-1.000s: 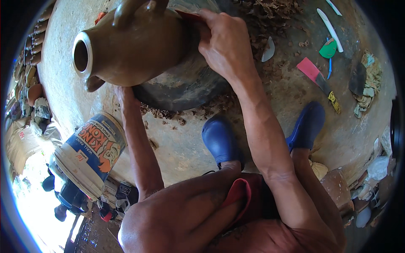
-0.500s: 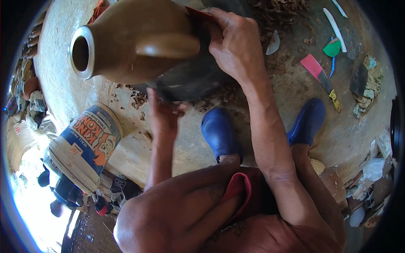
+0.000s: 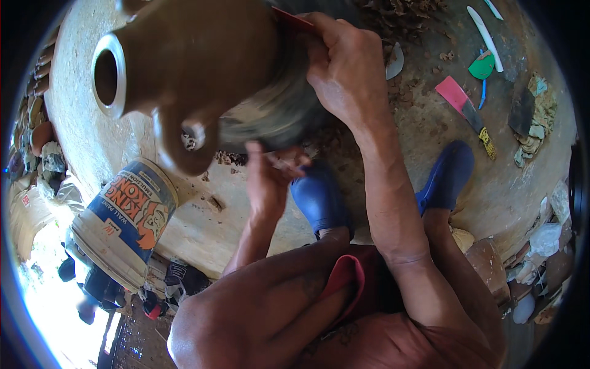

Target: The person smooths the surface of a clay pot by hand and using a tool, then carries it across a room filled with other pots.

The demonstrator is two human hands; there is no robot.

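A brown clay jug (image 3: 203, 61) with a pale-rimmed mouth stands on a dark wheel (image 3: 270, 120) that is blurred by motion. One looped handle (image 3: 175, 144) now faces my side, and part of another shows at the top edge. My right hand (image 3: 350, 67) is closed around a thin red scraper (image 3: 294, 19), its edge against the lower wall of the jug. Below the wheel's near edge is my left hand (image 3: 270, 178), with its fingers apart and nothing in it. Whether it touches the wheel is unclear.
A paint bucket (image 3: 126, 215) stands at left. On the floor at right lie a pink-and-black scraper (image 3: 464, 111), a green disc-like piece (image 3: 482, 66), a white strip (image 3: 485, 38) and a crumpled cloth (image 3: 538, 123). Clay shavings (image 3: 409, 15) lie beyond my right hand.
The jug has turned on the wheel, so its handle has swung from the front to the lower left. My left hand has moved right; my right hand stays nearly in place.
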